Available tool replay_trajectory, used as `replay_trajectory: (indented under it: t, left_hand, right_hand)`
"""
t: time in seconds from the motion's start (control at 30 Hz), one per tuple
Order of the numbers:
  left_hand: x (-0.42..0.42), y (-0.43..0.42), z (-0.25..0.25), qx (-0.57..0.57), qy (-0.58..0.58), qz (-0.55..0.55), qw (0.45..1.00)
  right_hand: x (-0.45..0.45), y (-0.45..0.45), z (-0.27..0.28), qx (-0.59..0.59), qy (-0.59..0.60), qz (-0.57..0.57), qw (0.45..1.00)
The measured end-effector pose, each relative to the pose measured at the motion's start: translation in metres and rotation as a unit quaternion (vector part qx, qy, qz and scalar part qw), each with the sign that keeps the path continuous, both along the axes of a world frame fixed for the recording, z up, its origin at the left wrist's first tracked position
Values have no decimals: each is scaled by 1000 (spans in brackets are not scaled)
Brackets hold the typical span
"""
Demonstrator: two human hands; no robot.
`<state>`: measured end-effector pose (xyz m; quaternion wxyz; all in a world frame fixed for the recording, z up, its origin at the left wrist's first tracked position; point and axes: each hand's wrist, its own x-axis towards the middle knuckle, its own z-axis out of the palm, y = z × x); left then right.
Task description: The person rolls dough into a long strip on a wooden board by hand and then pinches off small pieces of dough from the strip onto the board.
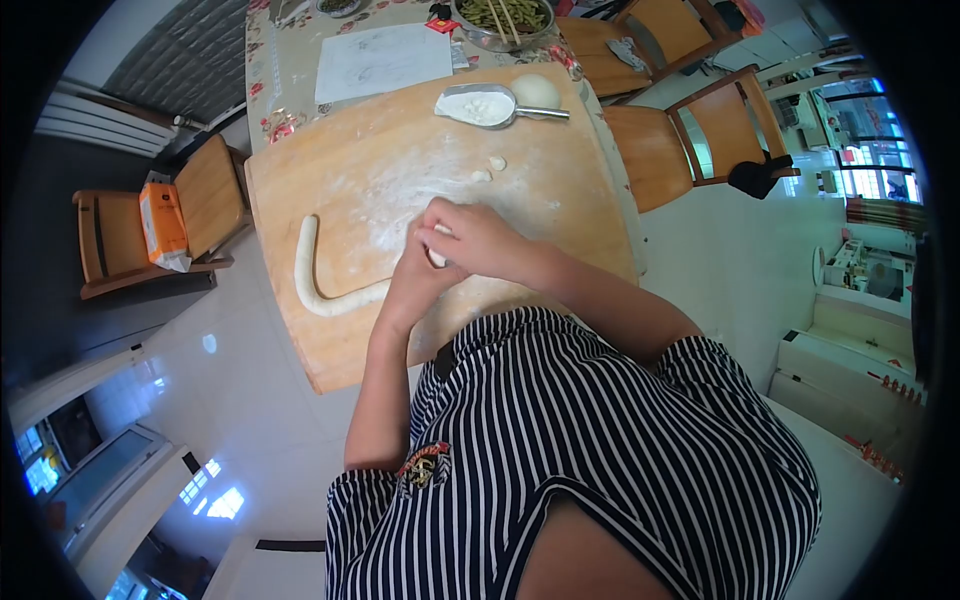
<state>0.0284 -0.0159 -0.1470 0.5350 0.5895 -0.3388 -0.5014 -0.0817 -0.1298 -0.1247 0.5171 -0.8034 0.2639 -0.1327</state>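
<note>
My left hand [420,275] and my right hand [478,240] meet over the near middle of the floured wooden board [570,220]. Their fingers close round a small piece of dough [437,257], mostly hidden by them. A long dough rope [306,275] curves on the board to the left, its right end passing behind my left wrist. Beyond my hands lie two small dough bits [497,162]. At the board's far side a metal scoop [482,106] holds white flour, and a round lump of dough [538,91] sits just behind it.
Under the board is a table with a flowered cloth [285,70]. A white sheet [385,60] and a metal bowl of green pods with chopsticks [500,22] are at the back. Wooden chairs stand left [210,195] and right [650,150]; an orange packet [163,222] rests on the left one.
</note>
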Motion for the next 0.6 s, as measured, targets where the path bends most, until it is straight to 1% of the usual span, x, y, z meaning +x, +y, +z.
replay_trajectory:
  t: [0.03,0.07,0.1,0.13,0.17,0.2,0.23,0.27,0.3,0.33,0.37,0.4,0.43,0.47,0.5,0.53,0.6]
  left_hand:
    - [-4,2,-1,34,-61,-24,997]
    - [-6,2,-1,67,-121,-49,989]
    - [-7,1,0,67,-122,-49,989]
    - [-8,0,0,104,-101,-20,989]
    - [-9,1,0,123,-91,-6,988]
    - [-9,1,1,141,-80,8,987]
    - [-8,6,3,124,1,24,992]
    - [-7,8,15,106,81,40,990]
    - [-7,8,25,105,80,41,990]
    - [-9,8,35,112,58,49,991]
    - [-10,9,39,120,35,57,990]
    - [-9,12,34,121,35,57,990]
    - [-9,15,26,108,-15,70,992]
    - [-9,19,20,95,-65,83,990]
    - [-10,24,25,93,-66,83,990]
    - [-10,33,37,91,-78,82,989]
    - [-7,41,49,94,-87,94,987]
  right_hand:
    - [-1,-1,-3,1,0,0,1000]
    - [0,-2,6,21,52,-9,998]
    - [0,-4,11,39,104,-19,994]
    - [-1,-3,11,39,104,-19,994]
    - [-3,-2,9,-48,46,6,998]
    - [-4,-1,8,-134,-11,31,990]
    - [-4,0,7,-133,-11,32,990]
    - [-2,1,7,-150,-24,30,988]
    - [1,3,10,-167,-38,29,985]
    - [5,3,13,-167,-39,30,985]
    - [10,1,19,-68,53,22,996]
    - [14,0,22,33,145,13,989]
    - [16,-4,15,34,145,12,989]
    - [19,-12,-1,22,147,-44,988]
    - [22,-22,-17,8,148,-100,984]
    - [19,-36,-30,8,146,-102,984]
    - [4,-61,-53,-114,86,-124,982]
